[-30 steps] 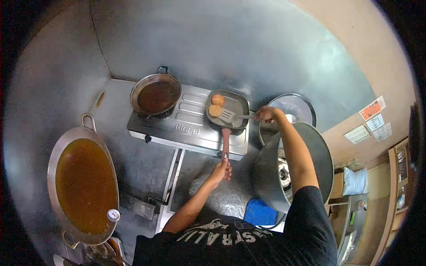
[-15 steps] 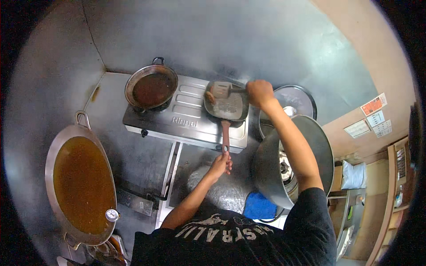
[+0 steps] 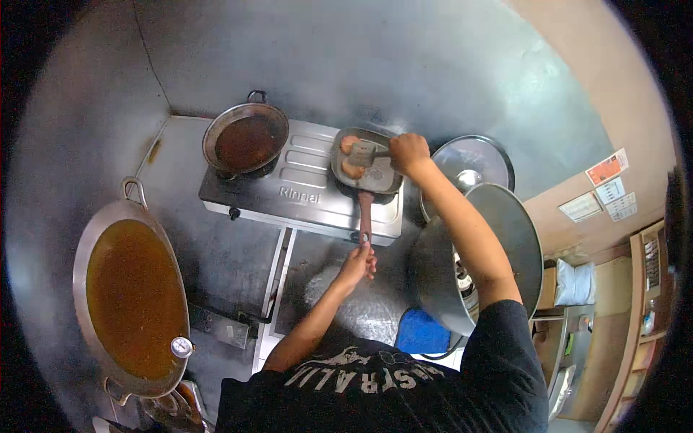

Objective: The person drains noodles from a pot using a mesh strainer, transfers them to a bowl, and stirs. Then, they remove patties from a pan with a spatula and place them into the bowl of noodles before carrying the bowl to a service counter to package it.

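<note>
A square grill pan [image 3: 385,179] rests on the right burner of a two-burner gas stove [image 3: 303,193]. My left hand [image 3: 355,264] is closed round the end of its brown handle [image 3: 366,211]. In my right hand [image 3: 409,153] is a slotted spatula [image 3: 363,152], its blade inside the pan. Two browned pieces of food lie at the pan's left side: one piece [image 3: 349,143] beyond the blade and another piece [image 3: 353,169] nearer me, close to the blade's edge. My right fingers hide most of the spatula's handle.
A wok of dark oil [image 3: 247,144] sits on the left burner. At far left stands a large pan of brown oil [image 3: 133,296] with a dial thermometer [image 3: 182,347]. A big deep pot [image 3: 514,231] and a round lid [image 3: 491,159] are at right, near a blue cloth [image 3: 422,332].
The spatula blade has shifted slightly toward me and tilted. Two food pieces now show apart, where one showed at the blade's left before. My left hand has stayed on the handle.
</note>
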Motion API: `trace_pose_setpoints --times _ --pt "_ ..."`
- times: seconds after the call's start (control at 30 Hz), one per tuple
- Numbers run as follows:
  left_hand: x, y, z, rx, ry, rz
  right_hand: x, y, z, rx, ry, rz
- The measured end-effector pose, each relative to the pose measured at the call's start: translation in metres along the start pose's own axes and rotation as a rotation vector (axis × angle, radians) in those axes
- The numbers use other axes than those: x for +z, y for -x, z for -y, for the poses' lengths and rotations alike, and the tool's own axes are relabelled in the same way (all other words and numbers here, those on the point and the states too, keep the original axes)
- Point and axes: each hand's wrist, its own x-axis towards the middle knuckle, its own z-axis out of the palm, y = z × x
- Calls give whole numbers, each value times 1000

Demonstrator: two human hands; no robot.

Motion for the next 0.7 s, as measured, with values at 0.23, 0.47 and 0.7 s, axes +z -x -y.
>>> trace_pose_setpoints --times 0.23,0.47,0.7 --pt "-4 0 3 20 31 -18 3 12 -35 31 93 102" --pt "-4 -1 4 45 -19 -7 19 -21 -35 177 -89 163" --pt "-7 2 4 47 25 -7 22 -2 -1 213 -184 272"
